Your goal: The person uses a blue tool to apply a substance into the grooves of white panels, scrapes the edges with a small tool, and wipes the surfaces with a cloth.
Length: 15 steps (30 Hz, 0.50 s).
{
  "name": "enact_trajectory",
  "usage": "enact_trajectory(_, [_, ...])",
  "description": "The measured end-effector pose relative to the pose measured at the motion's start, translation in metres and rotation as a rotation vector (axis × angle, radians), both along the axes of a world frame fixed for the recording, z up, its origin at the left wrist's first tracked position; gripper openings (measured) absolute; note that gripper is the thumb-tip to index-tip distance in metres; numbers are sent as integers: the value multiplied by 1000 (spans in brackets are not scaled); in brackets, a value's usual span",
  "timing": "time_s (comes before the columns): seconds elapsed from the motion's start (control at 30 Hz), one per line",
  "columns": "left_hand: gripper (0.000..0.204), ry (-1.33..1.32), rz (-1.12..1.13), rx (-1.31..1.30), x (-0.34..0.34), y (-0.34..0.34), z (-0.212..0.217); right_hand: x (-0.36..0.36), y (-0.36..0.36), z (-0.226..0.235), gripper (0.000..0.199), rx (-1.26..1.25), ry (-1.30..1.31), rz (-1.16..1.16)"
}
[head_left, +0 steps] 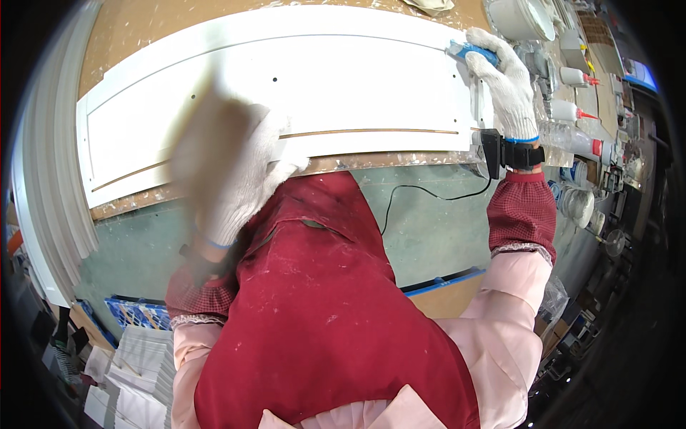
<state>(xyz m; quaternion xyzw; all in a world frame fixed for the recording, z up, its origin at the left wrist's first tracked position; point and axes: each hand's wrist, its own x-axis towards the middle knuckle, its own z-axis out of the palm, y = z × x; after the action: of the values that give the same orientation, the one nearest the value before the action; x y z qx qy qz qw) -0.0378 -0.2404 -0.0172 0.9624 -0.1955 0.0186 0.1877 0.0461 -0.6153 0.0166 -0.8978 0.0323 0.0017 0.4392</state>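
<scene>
A long white panel (343,86) with a grooved border, small dark holes and a narrow brown slot lies across the bench. Gloved in white knit, my right hand (509,82) is closed around a small blue piece (480,51) at the panel's far right corner; its exact kind is unclear. My left hand (246,175), in a matching glove, rests at the near edge of the panel, left of the middle. Its thumb side stretches out along the edge. A blurred brown shape (214,136) covers part of this hand and hides most of its fingers.
White bottles with red tips (568,111), a clear bottle (564,136) and a white bucket (522,20) crowd the right. Long pale boards (50,136) stand at the left. A thin black cable (429,191) hangs from the device on my right wrist. Stacked white pieces (139,372) sit lower left.
</scene>
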Motion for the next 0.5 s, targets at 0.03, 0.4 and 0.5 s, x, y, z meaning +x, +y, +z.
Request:
enact_trajectory(0.03, [61, -7, -3, 6, 0, 0, 0, 5, 1, -2, 41, -9, 6, -2])
enact_trajectory(0.4, [60, -85, -33, 42, 2, -1, 0, -3, -2, 7, 40, 32, 88, 54])
enact_trajectory(0.5, [60, -73, -38, 38, 3, -1, 2, -4, 0, 3, 39, 31, 110, 29])
